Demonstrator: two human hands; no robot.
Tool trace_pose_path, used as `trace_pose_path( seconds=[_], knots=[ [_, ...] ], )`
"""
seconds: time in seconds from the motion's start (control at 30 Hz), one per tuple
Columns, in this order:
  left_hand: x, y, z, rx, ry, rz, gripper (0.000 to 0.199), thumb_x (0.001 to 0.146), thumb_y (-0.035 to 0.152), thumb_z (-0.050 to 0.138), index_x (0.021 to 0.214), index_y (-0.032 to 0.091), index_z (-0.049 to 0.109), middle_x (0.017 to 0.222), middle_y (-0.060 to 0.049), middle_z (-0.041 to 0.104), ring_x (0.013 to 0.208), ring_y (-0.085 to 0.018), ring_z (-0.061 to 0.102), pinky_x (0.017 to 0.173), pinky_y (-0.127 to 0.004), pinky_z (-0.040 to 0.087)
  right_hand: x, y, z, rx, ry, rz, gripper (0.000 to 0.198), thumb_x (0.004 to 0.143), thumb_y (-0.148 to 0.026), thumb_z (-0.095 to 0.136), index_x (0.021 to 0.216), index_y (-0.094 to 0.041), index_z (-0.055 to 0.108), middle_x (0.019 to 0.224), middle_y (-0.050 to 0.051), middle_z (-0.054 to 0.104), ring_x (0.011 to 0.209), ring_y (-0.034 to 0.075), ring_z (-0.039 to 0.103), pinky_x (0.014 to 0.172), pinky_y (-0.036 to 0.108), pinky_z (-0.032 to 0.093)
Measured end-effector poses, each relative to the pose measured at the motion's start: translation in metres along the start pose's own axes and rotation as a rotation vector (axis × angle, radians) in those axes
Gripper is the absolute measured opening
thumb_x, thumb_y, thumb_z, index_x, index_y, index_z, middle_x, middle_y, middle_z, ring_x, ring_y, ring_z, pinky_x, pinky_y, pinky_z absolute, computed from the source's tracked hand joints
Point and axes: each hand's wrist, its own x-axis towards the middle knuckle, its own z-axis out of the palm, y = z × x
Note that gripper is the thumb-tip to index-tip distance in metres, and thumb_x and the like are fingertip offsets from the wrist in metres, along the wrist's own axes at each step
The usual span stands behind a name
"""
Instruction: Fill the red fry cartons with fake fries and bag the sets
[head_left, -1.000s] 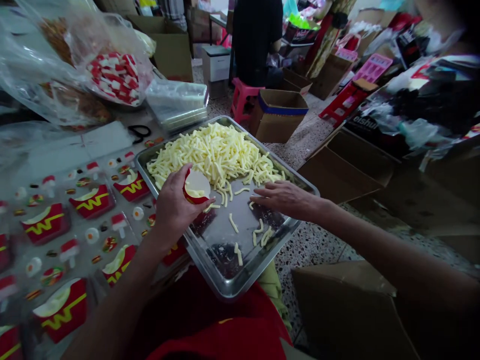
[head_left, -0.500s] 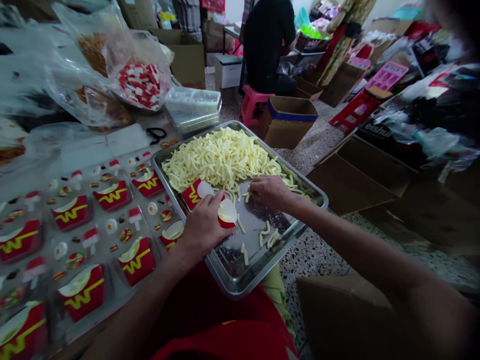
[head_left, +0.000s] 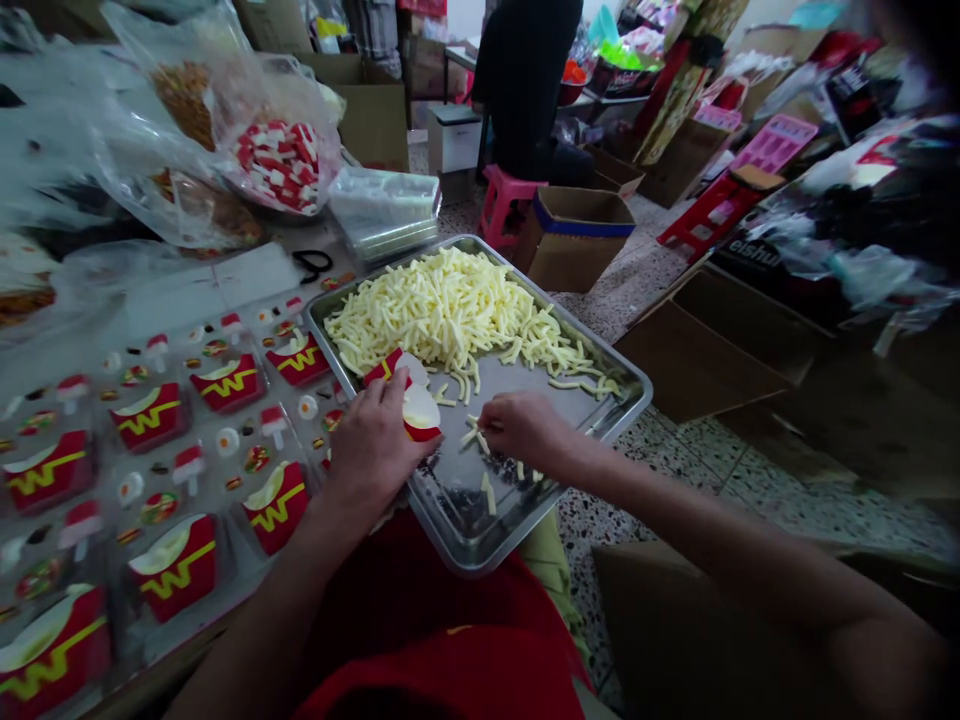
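Observation:
A metal tray [head_left: 456, 535] holds a heap of pale yellow toy fries [head_left: 442, 305], with loose pieces scattered over its near part. My left hand [head_left: 371, 440] is closed around a small red fry box [head_left: 421, 412] with a white inside, above the tray's left side. Just behind it, another red fry box [head_left: 388, 366] rests in the tray, partly covered by my fingers. My right hand [head_left: 529, 432] is low over the tray floor, its fingers pinched together on a few fries [head_left: 472, 436].
To the left, clear blister packs hold red boxes with a yellow zigzag [head_left: 277, 505] and small toy pieces. Scissors [head_left: 311, 265] and stacked clear trays [head_left: 384, 212] lie behind. A person [head_left: 529, 85] sits near a pink stool [head_left: 501, 205]. Cardboard boxes [head_left: 576, 240] stand on the floor.
My right hand has moved toward me from the edge of the heap to the loose fries. My left hand, still holding the fry box, has shifted slightly left.

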Motion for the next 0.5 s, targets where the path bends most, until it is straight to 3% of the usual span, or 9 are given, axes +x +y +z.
trace_pose_path(
  seconds=[0.1,0.23,0.37,0.5],
  knots=[
    [-0.007,-0.006,-0.004,0.02,0.007,-0.006,0.088,0.072,0.05,0.081,0.145,0.015,0.045,0.127,-0.014,0.062,0.114,-0.033,0.06,0.095,-0.04,0.049,-0.01,-0.028,0.02,-0.213,-0.068,0.036,0.018,0.092,-0.018,0.055,0.09,-0.015,0.072,0.09,0.011,0.07,0.078,0.02,0.064,0.068,0.028,0.045],
    [-0.016,-0.005,-0.003,0.009,-0.012,0.012,0.084,0.073,0.048,0.08,0.143,0.018,0.047,0.124,-0.013,0.063,0.112,-0.032,0.061,0.092,-0.04,0.049,-0.016,-0.046,0.033,-0.385,-0.052,0.01,0.019,0.089,-0.01,0.053,0.097,-0.013,0.069,0.099,0.015,0.067,0.088,0.026,0.064,0.068,0.03,0.046],
    [-0.02,-0.004,-0.003,0.005,-0.035,0.057,0.083,0.073,0.048,0.081,0.142,0.016,0.048,0.122,-0.013,0.063,0.109,-0.03,0.062,0.094,-0.038,0.049,-0.011,-0.044,0.024,-0.397,-0.11,-0.009,0.023,0.09,-0.006,0.05,0.097,-0.013,0.07,0.096,0.014,0.068,0.087,0.024,0.065,0.07,0.031,0.046],
    [-0.025,-0.013,-0.007,0.009,-0.052,0.03,0.087,0.072,0.051,0.081,0.145,0.016,0.047,0.123,-0.012,0.064,0.109,-0.031,0.062,0.091,-0.039,0.051,-0.004,-0.039,0.01,-0.332,-0.153,0.058,0.025,0.097,-0.026,0.053,0.092,-0.014,0.073,0.09,0.013,0.07,0.08,0.021,0.066,0.069,0.028,0.045]
  ],
)
